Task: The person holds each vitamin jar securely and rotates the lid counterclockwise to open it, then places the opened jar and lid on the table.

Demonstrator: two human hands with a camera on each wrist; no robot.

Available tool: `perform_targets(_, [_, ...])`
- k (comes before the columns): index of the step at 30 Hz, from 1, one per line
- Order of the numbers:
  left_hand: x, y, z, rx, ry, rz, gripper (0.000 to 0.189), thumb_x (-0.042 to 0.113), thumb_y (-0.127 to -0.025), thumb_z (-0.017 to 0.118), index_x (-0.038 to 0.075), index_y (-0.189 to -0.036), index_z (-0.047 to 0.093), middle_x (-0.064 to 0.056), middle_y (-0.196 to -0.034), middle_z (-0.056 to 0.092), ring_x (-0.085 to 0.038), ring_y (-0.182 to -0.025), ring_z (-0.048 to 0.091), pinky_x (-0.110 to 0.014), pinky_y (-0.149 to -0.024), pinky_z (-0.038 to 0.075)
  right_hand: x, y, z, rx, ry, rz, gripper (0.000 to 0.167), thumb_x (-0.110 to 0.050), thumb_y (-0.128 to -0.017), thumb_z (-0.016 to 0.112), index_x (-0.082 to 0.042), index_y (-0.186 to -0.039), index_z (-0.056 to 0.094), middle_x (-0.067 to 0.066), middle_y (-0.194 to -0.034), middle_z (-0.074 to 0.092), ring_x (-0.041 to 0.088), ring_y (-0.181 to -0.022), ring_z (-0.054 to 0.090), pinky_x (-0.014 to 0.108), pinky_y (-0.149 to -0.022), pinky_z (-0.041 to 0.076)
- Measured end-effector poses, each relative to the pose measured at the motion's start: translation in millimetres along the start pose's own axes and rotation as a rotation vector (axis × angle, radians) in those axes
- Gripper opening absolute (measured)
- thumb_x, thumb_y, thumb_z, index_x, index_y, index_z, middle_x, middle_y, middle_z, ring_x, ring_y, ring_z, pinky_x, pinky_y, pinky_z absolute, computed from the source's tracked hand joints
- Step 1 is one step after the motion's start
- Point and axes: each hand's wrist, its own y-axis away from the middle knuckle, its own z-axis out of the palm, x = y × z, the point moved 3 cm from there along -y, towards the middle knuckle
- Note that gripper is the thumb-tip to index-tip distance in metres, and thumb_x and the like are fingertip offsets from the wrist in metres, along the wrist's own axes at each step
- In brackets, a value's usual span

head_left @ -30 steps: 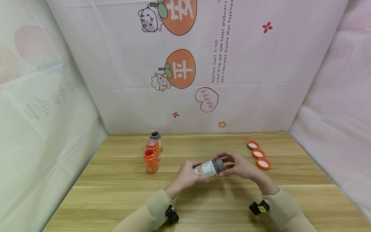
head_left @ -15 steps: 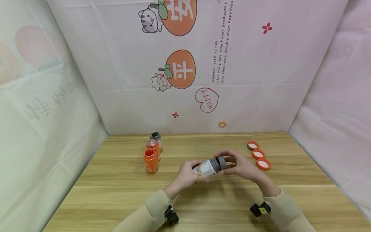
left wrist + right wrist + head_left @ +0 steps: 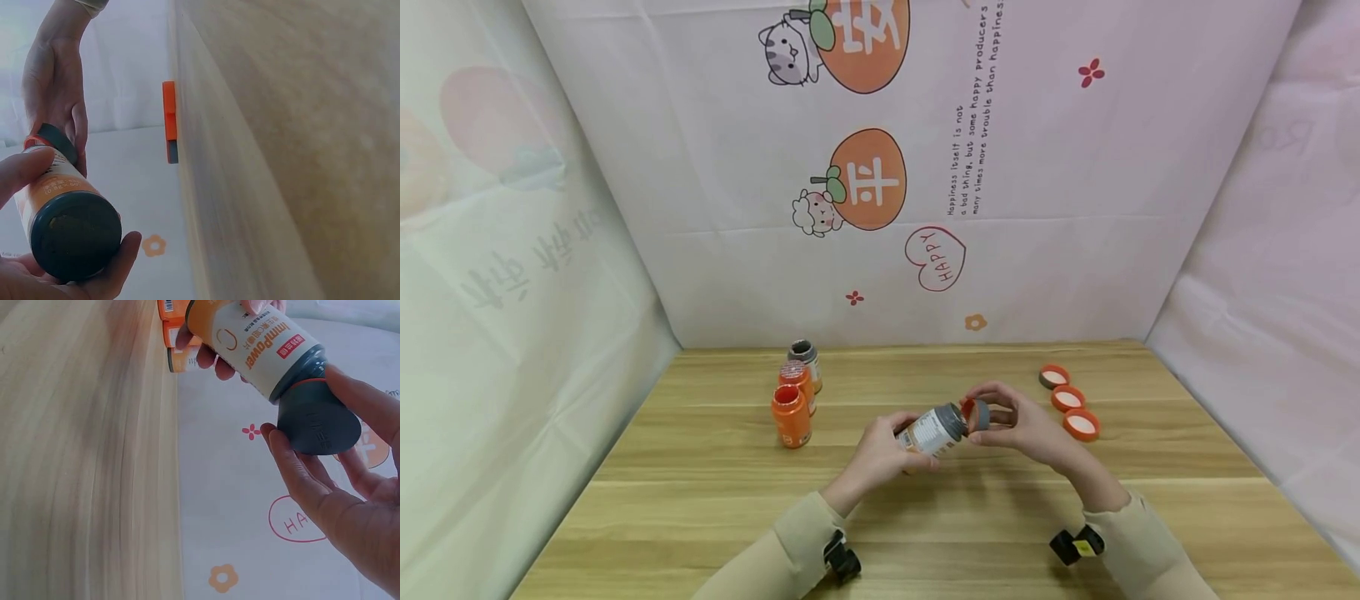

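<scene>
My left hand (image 3: 880,450) grips a grey bottle (image 3: 931,432) with a white and orange label, tilted so its mouth points up and to the right. The bottle's dark base (image 3: 76,236) faces the left wrist view. Between the fingertips and thumb of my right hand (image 3: 1022,425) is a grey screw cap (image 3: 979,415) with an orange inside. It is off the bottle, held right at the mouth and turned so its inside shows in the head view. In the right wrist view the cap's top (image 3: 320,425) overlaps the bottle's neck.
At the left of the wooden table (image 3: 715,500) stand two orange bottles, the front one (image 3: 792,421) nearest me, and a grey bottle (image 3: 808,358) behind, all uncapped. Three caps lie in a row at the right, the nearest an orange cap (image 3: 1081,424). A white printed cloth (image 3: 737,275) hangs behind.
The cap has come off the bottle and tipped, so its orange inside now shows. The right hand has shifted slightly right; the left hand still holds the bottle, slightly more upright.
</scene>
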Motion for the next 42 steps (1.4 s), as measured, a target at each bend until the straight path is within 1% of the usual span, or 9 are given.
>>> perform_targets(6, [-1.3, -0.4, -1.8, 0.033, -0.022, 0.008, 0.062, 0.018, -0.062, 0.087, 0.01, -0.118, 0.062, -0.004, -0.102, 0.067, -0.014, -0.087, 0.059, -0.028, -0.068, 0.051, 2.4, 2.3, -0.6, 0.037, -0.033, 0.044, 0.064, -0.021, -0.08, 0.076, -0.011, -0.133, 0.041, 0.018, -0.133, 0.045, 0.036, -0.119, 0.054, 0.03, -0.084, 0.053])
perform_targets(12, [-3.4, -1.0, -6.0, 0.051, -0.012, 0.004, 0.06, 0.02, -0.064, 0.086, 0.01, -0.117, 0.059, -0.008, -0.104, 0.068, -0.016, -0.092, 0.062, -0.033, -0.079, 0.049, 2.8, 6.5, -4.2, 0.048, 0.003, 0.042, 0.063, -0.024, -0.083, 0.073, -0.017, -0.139, 0.042, 0.017, -0.133, 0.049, 0.019, -0.108, 0.062, 0.028, -0.082, 0.053])
perform_targets(16, [-3.5, -0.5, -9.5, 0.055, -0.011, 0.008, 0.057, 0.017, -0.065, 0.086, 0.01, -0.115, 0.057, -0.009, -0.106, 0.068, -0.018, -0.095, 0.062, -0.037, -0.082, 0.05, 5.1, 8.5, -6.9, 0.059, 0.041, 0.035, 0.057, -0.026, -0.085, 0.071, -0.019, -0.137, 0.047, 0.016, -0.129, 0.053, 0.014, -0.105, 0.063, 0.026, -0.082, 0.052])
perform_targets(22, [-2.8, 2.0, -16.0, 0.067, -0.022, 0.017, 0.056, 0.016, -0.066, 0.086, 0.01, -0.114, 0.058, -0.01, -0.108, 0.067, -0.021, -0.097, 0.062, -0.04, -0.085, 0.05, 10.0, 11.7, -11.7, 0.111, 0.127, 0.041, 0.052, -0.032, -0.085, 0.07, -0.025, -0.133, 0.052, 0.01, -0.126, 0.057, 0.02, -0.112, 0.059, 0.025, -0.082, 0.051])
perform_targets(27, [-4.6, 5.0, -20.9, 0.081, -0.048, 0.028, 0.055, 0.018, -0.066, 0.086, 0.01, -0.113, 0.06, -0.006, -0.109, 0.066, -0.019, -0.098, 0.061, -0.039, -0.088, 0.05, 14.0, 16.8, -17.3, 0.159, 0.229, 0.042, 0.05, -0.037, -0.085, 0.07, -0.029, -0.131, 0.053, 0.004, -0.122, 0.06, 0.027, -0.12, 0.053, 0.03, -0.086, 0.047])
perform_targets(32, [-7.0, 7.5, -25.3, 0.09, -0.065, 0.036, 0.056, 0.018, -0.065, 0.086, 0.009, -0.115, 0.062, -0.004, -0.108, 0.066, -0.017, -0.095, 0.061, -0.037, -0.084, 0.051, 19.8, 21.6, -25.2, 0.199, 0.27, 0.051, 0.053, -0.037, -0.084, 0.071, -0.028, -0.132, 0.051, 0.006, -0.104, 0.063, 0.017, -0.107, 0.057, 0.026, -0.081, 0.044])
perform_targets(35, [-9.3, 8.1, -27.8, 0.088, -0.063, 0.025, 0.058, 0.016, -0.065, 0.086, 0.01, -0.117, 0.062, -0.004, -0.108, 0.066, -0.018, -0.095, 0.061, -0.037, -0.084, 0.051, 22.1, 23.4, -28.8, 0.198, 0.268, 0.047, 0.055, -0.035, -0.084, 0.071, -0.025, -0.134, 0.05, 0.009, -0.111, 0.063, 0.016, -0.101, 0.058, 0.025, -0.079, 0.044])
perform_targets(39, [-12.2, 8.8, -32.2, 0.099, -0.063, 0.025, 0.058, 0.015, -0.063, 0.087, 0.009, -0.116, 0.063, -0.006, -0.108, 0.065, -0.019, -0.095, 0.06, -0.039, -0.085, 0.051, 24.3, 26.3, -31.6, 0.199, 0.279, 0.051, 0.058, -0.035, -0.084, 0.071, -0.02, -0.135, 0.05, 0.011, -0.133, 0.054, 0.024, -0.11, 0.058, 0.024, -0.08, 0.048])
perform_targets(42, [-14.3, 10.0, -36.7, 0.112, -0.081, 0.029, 0.057, 0.015, -0.063, 0.088, 0.009, -0.115, 0.064, -0.007, -0.108, 0.064, -0.02, -0.094, 0.06, -0.04, -0.084, 0.05, 25.6, 28.8, -33.2, 0.214, 0.309, 0.052, 0.058, -0.035, -0.082, 0.072, -0.015, -0.133, 0.052, 0.012, -0.132, 0.055, 0.029, -0.113, 0.057, 0.023, -0.081, 0.049])
